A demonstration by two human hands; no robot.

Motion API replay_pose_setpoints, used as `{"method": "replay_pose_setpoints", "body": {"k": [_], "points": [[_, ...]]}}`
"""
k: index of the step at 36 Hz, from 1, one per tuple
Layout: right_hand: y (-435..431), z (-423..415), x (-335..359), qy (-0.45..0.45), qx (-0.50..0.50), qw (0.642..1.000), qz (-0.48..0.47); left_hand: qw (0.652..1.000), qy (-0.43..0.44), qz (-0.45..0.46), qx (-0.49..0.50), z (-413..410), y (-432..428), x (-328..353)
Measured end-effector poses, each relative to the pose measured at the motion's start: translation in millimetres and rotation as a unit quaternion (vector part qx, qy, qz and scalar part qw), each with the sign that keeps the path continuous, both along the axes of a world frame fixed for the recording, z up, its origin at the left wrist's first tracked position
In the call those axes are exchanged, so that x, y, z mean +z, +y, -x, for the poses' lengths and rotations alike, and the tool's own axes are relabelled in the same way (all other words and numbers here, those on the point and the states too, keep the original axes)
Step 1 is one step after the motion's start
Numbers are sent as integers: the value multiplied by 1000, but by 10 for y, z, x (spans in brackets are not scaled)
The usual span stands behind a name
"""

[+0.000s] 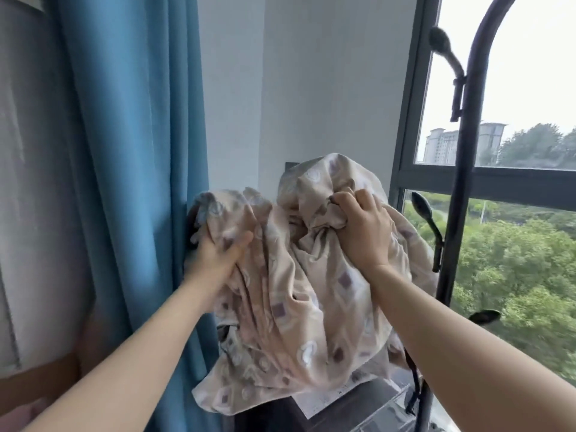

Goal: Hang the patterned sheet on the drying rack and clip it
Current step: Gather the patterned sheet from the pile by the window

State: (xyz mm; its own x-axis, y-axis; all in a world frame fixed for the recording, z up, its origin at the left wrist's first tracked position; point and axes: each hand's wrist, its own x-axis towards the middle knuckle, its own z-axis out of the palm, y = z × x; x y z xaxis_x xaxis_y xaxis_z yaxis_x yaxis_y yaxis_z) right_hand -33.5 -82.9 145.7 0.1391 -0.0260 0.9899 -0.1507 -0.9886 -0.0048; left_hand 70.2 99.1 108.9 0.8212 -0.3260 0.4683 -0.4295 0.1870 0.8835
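The patterned sheet, beige with purple squares and white swirls, hangs bunched in front of me at chest height. My left hand grips a fold on its left side, thumb on top of the cloth. My right hand clutches a gathered bunch near the sheet's upper right. A black metal rack with a curved upright and knobbed pegs stands to the right, by the window. The sheet's right edge lies close to the rack's pole; whether they touch is hidden. No clip is visible.
A blue curtain hangs at the left, right beside my left hand. A white wall stands behind the sheet. A dark-framed window fills the right side. Below the sheet there is a dark surface with a white paper.
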Motion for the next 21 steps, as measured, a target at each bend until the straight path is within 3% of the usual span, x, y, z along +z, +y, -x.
{"method": "replay_pose_setpoints", "body": {"k": [5, 7, 11, 13, 17, 21], "points": [[145, -77, -30, 2, 44, 996, 80, 979, -50, -196, -32, 69, -98, -182], [236, -62, -90, 23, 67, 992, 105, 975, -32, -214, -39, 56, -144, -268], [382, -15, -227, 97, 107, 976, 164, 934, -182, -306, 32, 80, -266, -415], [396, -7, -261, 132, 112, 970, 169, 937, -210, -268, 75, 57, -296, -489], [302, -3, -366, 181, 114, 970, 115, 960, -174, -161, 146, 12, -223, -453], [234, -8, -706, 259, 108, 956, 81, 952, -87, -291, 35, 37, -185, -399]]}}
